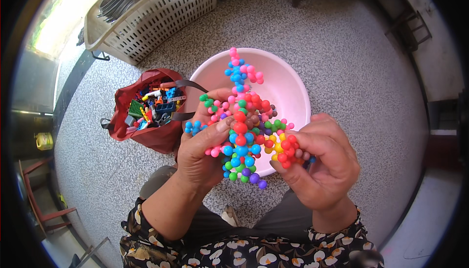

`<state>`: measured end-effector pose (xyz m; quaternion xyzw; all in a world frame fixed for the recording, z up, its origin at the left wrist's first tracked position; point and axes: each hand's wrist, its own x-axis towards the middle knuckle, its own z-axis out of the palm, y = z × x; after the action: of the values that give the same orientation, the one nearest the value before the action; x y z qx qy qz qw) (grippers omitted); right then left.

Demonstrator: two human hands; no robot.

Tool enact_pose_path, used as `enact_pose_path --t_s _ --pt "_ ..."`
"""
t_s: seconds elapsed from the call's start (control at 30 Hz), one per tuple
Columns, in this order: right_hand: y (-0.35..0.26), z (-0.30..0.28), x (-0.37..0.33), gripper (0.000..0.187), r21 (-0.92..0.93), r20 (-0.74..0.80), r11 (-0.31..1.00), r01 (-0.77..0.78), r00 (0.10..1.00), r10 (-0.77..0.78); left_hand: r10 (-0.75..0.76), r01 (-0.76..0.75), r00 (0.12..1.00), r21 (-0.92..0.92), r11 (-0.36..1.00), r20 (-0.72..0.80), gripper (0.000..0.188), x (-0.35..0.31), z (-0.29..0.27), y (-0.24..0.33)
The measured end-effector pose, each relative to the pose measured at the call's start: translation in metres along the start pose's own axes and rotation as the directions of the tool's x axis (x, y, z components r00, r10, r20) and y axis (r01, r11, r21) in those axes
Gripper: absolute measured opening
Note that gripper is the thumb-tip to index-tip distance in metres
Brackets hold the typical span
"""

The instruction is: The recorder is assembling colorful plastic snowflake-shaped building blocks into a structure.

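Over a pale pink basin [289, 79] I hold up a cluster of joined plastic beads [240, 127] in blue, red, pink, green, purple, yellow and brown. My left hand [201, 143] is wrapped round the cluster's left side, thumb across its front. Pinched between thumb and fingertips, the red and yellow end at the cluster's right is in my right hand [325, 163]. That end looks joined to the rest. A thin pink and blue branch sticks up from the top. Most of the left fingers are hidden behind the beads.
Left of the basin stands a red fabric bag [161, 143] with dark handles, full of mixed plastic toy pieces. A cream slatted basket [156, 21] holding dark items is at the back left. A reddish wooden frame [46, 214] stands at the lower left, on speckled floor.
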<state>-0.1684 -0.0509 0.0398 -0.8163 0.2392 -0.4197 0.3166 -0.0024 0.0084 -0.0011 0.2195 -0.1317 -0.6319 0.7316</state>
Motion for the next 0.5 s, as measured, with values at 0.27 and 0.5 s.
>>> enact_pose_path --t_s 0.27,0.5 --pt "0.0019 0.0007 -0.0003 0.027 0.021 0.004 1.0 0.003 1.0 -0.003 -0.015 0.015 1.0 -0.028 0.999 0.001 0.046 -0.0005 0.0006 -0.0002" --pt "0.001 0.0003 -0.0006 0.027 0.034 0.009 0.999 -0.024 1.0 0.024 -0.017 0.017 1.0 -0.013 1.0 0.017 0.045 -0.0003 0.0007 -0.0007"
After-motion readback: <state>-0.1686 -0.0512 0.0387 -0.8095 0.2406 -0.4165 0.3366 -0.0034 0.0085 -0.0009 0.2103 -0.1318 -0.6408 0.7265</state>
